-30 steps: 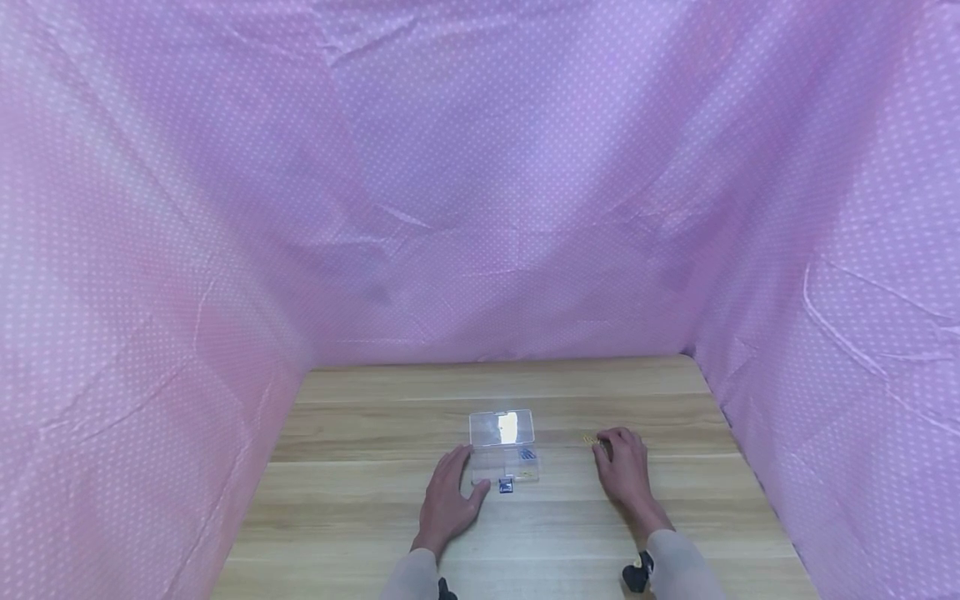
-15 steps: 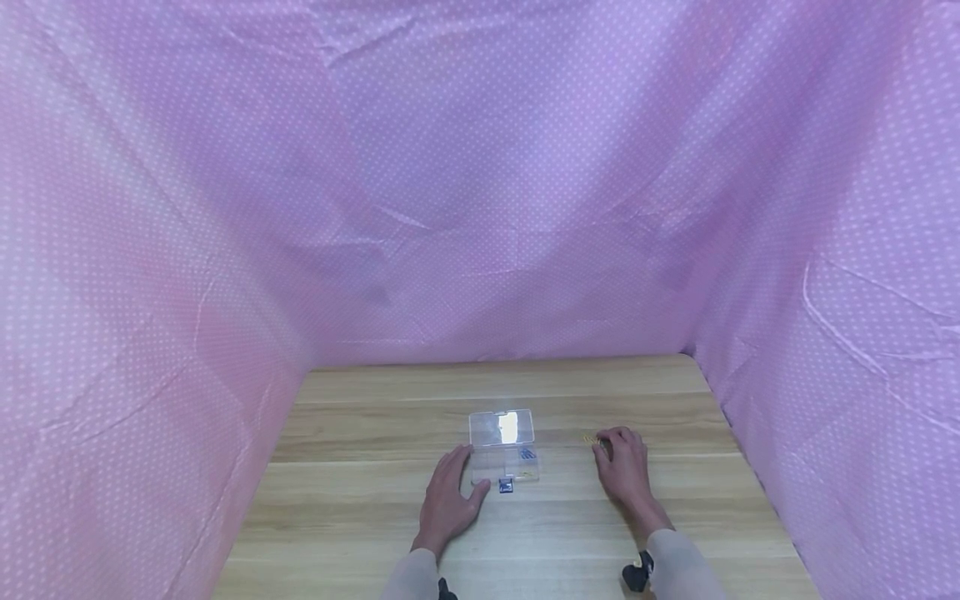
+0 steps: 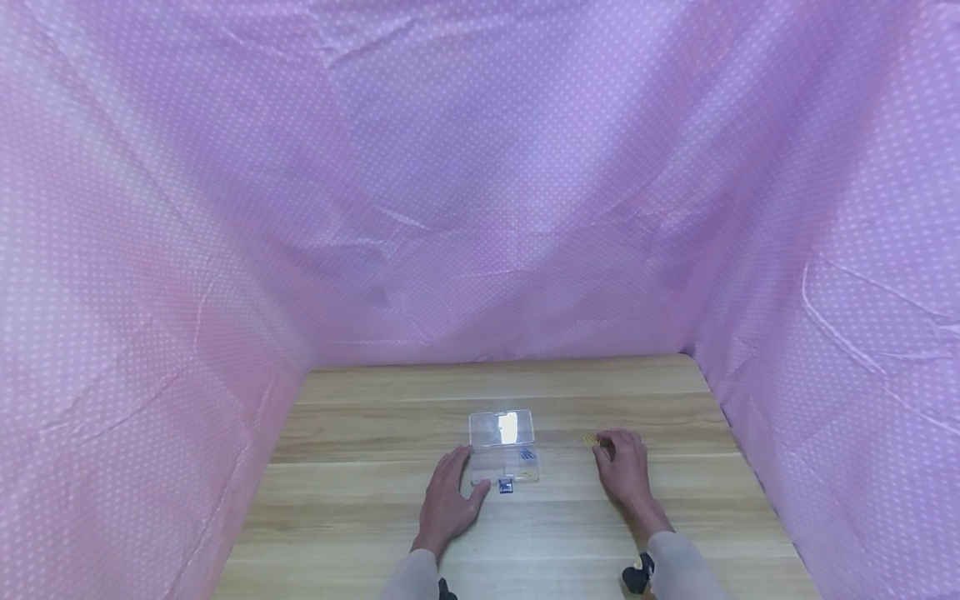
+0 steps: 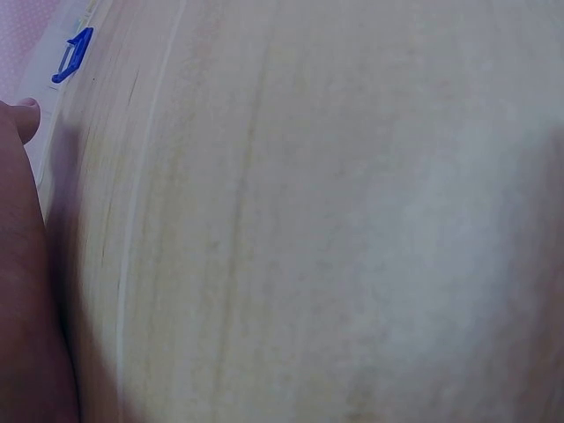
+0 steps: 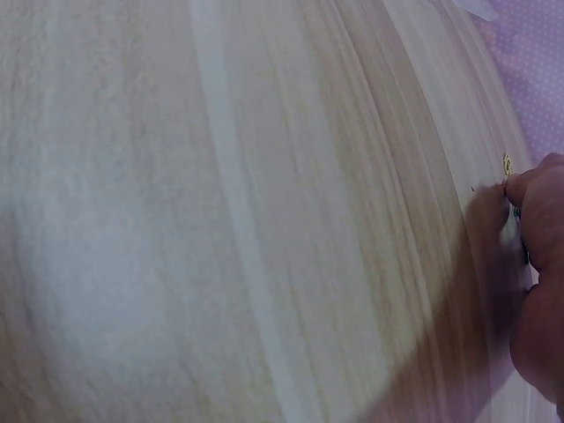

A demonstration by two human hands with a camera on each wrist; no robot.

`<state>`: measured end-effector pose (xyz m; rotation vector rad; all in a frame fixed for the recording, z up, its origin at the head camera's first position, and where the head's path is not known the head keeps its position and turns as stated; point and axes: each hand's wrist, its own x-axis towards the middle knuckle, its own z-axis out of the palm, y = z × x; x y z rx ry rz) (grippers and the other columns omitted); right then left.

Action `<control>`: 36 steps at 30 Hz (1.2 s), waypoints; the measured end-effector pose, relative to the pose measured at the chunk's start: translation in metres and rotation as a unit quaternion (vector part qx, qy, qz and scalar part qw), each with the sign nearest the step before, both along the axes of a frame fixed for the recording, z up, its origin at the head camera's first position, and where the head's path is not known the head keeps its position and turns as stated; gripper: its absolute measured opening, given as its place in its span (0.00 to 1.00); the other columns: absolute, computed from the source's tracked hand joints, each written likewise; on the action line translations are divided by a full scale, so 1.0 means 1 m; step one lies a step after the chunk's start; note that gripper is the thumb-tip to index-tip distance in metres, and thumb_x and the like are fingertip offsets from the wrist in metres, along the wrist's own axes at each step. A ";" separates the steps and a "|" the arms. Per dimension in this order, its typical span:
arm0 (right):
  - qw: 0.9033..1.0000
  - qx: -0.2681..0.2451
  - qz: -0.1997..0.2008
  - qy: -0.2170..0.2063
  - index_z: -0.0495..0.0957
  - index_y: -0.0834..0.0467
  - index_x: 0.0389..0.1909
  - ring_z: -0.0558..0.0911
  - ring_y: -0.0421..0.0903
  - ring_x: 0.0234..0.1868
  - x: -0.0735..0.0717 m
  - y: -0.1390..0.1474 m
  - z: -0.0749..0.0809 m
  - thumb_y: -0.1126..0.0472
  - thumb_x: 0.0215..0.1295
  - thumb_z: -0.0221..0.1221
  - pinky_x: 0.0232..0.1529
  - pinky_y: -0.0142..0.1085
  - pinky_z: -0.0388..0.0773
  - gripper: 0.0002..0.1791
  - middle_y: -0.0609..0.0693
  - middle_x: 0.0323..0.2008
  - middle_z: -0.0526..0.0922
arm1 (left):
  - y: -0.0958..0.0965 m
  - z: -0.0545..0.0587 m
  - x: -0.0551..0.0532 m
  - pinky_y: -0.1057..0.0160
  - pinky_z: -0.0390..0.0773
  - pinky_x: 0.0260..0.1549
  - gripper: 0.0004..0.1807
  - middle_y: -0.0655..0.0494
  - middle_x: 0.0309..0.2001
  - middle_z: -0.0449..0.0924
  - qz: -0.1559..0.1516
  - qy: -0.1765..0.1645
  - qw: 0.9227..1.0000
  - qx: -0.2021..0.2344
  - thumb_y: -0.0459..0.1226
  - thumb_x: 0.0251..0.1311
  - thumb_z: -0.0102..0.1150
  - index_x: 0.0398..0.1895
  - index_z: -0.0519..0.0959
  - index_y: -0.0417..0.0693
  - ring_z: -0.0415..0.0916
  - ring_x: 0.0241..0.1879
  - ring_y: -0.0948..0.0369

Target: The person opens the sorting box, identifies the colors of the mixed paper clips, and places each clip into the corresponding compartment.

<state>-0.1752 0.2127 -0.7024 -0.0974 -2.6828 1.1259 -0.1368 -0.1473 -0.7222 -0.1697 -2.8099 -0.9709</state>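
Note:
A clear plastic box (image 3: 488, 463) lies on the table with its lid (image 3: 487, 428) folded back, away from me. Small blue pieces (image 3: 527, 454) sit in its back right compartment, and a few yellowish ones (image 3: 527, 473) lie in front of them. At its front edge is a blue latch (image 3: 506, 486). My left hand (image 3: 447, 500) rests at the box's left side, fingers extended, thumb by the front left corner. Off to the right, my right hand (image 3: 624, 467) has bent fingers at a small heap of thin yellow pieces (image 3: 589, 439); whether it pinches one is hidden.
The light wooden table (image 3: 360, 517) carries the box and the yellow heap. Pink dotted cloth (image 3: 480, 292) hangs behind the table and along both sides.
The fingertips of my right hand shift slightly at the yellow heap. My left hand and the box stay where they were.

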 end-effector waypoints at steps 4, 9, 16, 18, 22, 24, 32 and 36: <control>1.000 -0.003 -0.004 -0.004 0.88 0.64 0.57 0.83 0.61 0.59 0.000 -0.001 0.000 0.66 0.75 0.71 0.73 0.60 0.73 0.13 0.61 0.49 0.92 | 0.000 -0.001 0.001 0.36 0.76 0.82 0.40 0.47 0.80 0.80 0.001 0.016 1.000 -0.004 0.57 0.70 0.73 0.81 0.76 0.54 0.75 0.80 0.41; 1.000 -0.021 -0.006 -0.020 0.88 0.63 0.55 0.83 0.60 0.58 0.000 0.000 0.001 0.66 0.75 0.71 0.72 0.57 0.73 0.12 0.59 0.47 0.91 | 0.001 -0.001 0.001 0.37 0.75 0.83 0.40 0.48 0.80 0.79 0.002 0.007 1.000 -0.001 0.57 0.71 0.72 0.82 0.76 0.54 0.75 0.81 0.42; 0.999 -0.029 -0.006 -0.028 0.88 0.62 0.56 0.83 0.59 0.59 0.001 0.002 0.000 0.66 0.76 0.69 0.72 0.56 0.73 0.12 0.58 0.48 0.91 | 0.000 0.003 0.000 0.37 0.71 0.87 0.41 0.49 0.83 0.76 -0.004 -0.020 1.000 0.009 0.59 0.72 0.69 0.83 0.74 0.55 0.71 0.84 0.43; 0.999 -0.032 -0.007 -0.028 0.88 0.62 0.56 0.83 0.59 0.59 0.001 0.002 0.001 0.66 0.75 0.70 0.72 0.57 0.73 0.12 0.58 0.48 0.91 | 0.000 0.003 0.001 0.37 0.71 0.86 0.41 0.48 0.82 0.77 -0.005 -0.014 1.000 0.009 0.59 0.72 0.70 0.83 0.74 0.54 0.72 0.83 0.42; 0.998 -0.041 -0.011 -0.037 0.89 0.62 0.56 0.82 0.60 0.60 0.002 0.001 0.003 0.66 0.76 0.69 0.72 0.57 0.74 0.12 0.59 0.49 0.91 | 0.000 0.002 0.001 0.37 0.72 0.86 0.41 0.49 0.82 0.78 -0.005 -0.006 1.000 0.007 0.58 0.72 0.70 0.83 0.74 0.54 0.73 0.83 0.42; 0.998 -0.045 -0.012 -0.044 0.88 0.62 0.57 0.82 0.60 0.61 0.002 0.001 0.004 0.65 0.76 0.69 0.72 0.58 0.75 0.12 0.60 0.51 0.90 | 0.000 0.001 0.001 0.37 0.73 0.85 0.41 0.48 0.81 0.78 -0.004 -0.004 1.000 0.007 0.58 0.71 0.71 0.83 0.75 0.54 0.73 0.82 0.42; 0.996 -0.073 -0.014 -0.058 0.87 0.61 0.59 0.80 0.62 0.65 0.008 -0.005 0.014 0.64 0.77 0.67 0.72 0.60 0.81 0.14 0.62 0.58 0.88 | 0.000 0.002 0.001 0.35 0.74 0.84 0.42 0.47 0.82 0.77 -0.003 -0.009 1.000 0.006 0.58 0.71 0.71 0.83 0.74 0.54 0.73 0.82 0.40; 0.996 -0.072 -0.009 -0.049 0.88 0.62 0.58 0.83 0.62 0.64 0.010 -0.009 0.017 0.65 0.76 0.68 0.73 0.62 0.83 0.13 0.63 0.58 0.89 | 0.001 0.004 0.001 0.36 0.72 0.86 0.41 0.48 0.82 0.76 -0.002 -0.022 1.000 0.011 0.58 0.72 0.70 0.83 0.74 0.54 0.72 0.83 0.41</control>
